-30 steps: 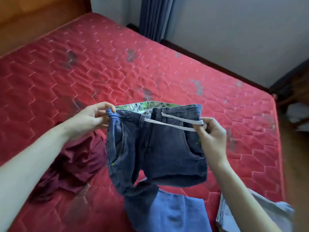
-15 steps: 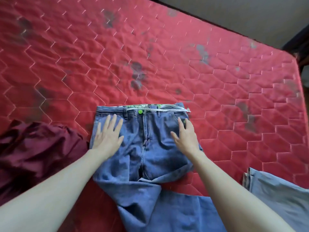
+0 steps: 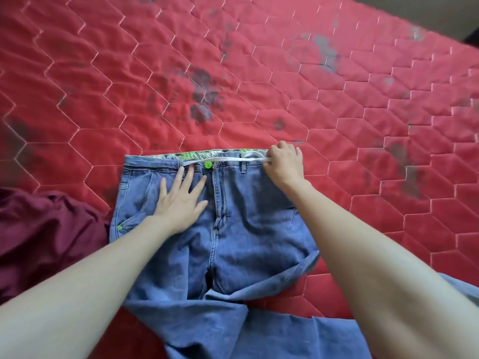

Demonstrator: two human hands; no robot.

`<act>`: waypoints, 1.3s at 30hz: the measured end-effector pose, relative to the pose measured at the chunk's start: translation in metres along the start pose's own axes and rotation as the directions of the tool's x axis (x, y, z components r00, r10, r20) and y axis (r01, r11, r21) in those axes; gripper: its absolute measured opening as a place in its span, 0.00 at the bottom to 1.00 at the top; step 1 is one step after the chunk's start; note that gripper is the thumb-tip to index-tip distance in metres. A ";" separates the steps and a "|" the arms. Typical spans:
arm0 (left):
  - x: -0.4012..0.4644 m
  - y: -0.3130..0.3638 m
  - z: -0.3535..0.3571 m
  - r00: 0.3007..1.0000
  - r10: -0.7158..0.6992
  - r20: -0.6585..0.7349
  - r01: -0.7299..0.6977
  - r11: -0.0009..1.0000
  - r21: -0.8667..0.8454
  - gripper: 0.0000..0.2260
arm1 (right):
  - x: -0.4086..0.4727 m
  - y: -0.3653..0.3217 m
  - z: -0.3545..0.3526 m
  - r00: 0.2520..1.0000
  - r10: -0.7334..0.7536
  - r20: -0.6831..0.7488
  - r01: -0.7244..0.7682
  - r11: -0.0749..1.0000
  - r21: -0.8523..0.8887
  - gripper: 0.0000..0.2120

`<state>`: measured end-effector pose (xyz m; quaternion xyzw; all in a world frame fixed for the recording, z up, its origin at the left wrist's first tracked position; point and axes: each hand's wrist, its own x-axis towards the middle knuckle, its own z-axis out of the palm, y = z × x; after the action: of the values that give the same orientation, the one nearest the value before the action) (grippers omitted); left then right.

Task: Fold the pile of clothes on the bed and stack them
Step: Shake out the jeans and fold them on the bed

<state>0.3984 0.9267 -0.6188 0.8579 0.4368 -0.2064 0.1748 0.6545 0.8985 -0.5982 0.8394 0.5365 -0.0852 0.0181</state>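
Observation:
Blue jeans (image 3: 248, 229) lie flat on the red quilted mattress (image 3: 181, 86), waistband away from me, with a green button and a patterned lining showing. My left hand (image 3: 181, 200) presses flat on the left front below the waistband, fingers spread. At the waistband's right corner, my right hand (image 3: 283, 161) has its fingers curled round the end of a white drawstring (image 3: 228, 159) that runs along the band. The legs trail toward me, crumpled under my arms.
A crumpled maroon garment (image 3: 44, 239) lies to the left of the jeans, touching their edge. Part of another light blue piece (image 3: 464, 288) shows at the right edge behind my right forearm. Dark stains mark the mattress beyond the waistband.
The jeans went from being held up in the air to lying on the mattress. Since half a second ago my right hand moved from the right front up to the waistband corner and gripped the drawstring.

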 end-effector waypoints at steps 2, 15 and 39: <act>0.000 0.000 -0.001 0.999 -0.010 0.031 0.012 0.997 -0.079 0.27 | -0.004 -0.001 -0.003 0.997 -0.024 -0.068 0.025 1.000 0.013 0.10; -0.026 0.061 -0.046 0.925 -0.365 -0.102 0.094 0.481 -0.872 0.21 | -0.119 -0.053 -0.013 0.912 -0.216 -0.348 0.246 0.968 0.042 0.10; -0.050 0.080 -0.051 0.941 -0.223 0.256 0.152 -0.397 -0.905 0.06 | -0.220 -0.057 -0.038 0.974 -0.073 0.216 -0.032 0.895 0.446 0.12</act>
<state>0.4477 0.8730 -0.5403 0.2575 0.5589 0.2330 0.7530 0.5176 0.7292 -0.5218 0.7999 0.5060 -0.3016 -0.1144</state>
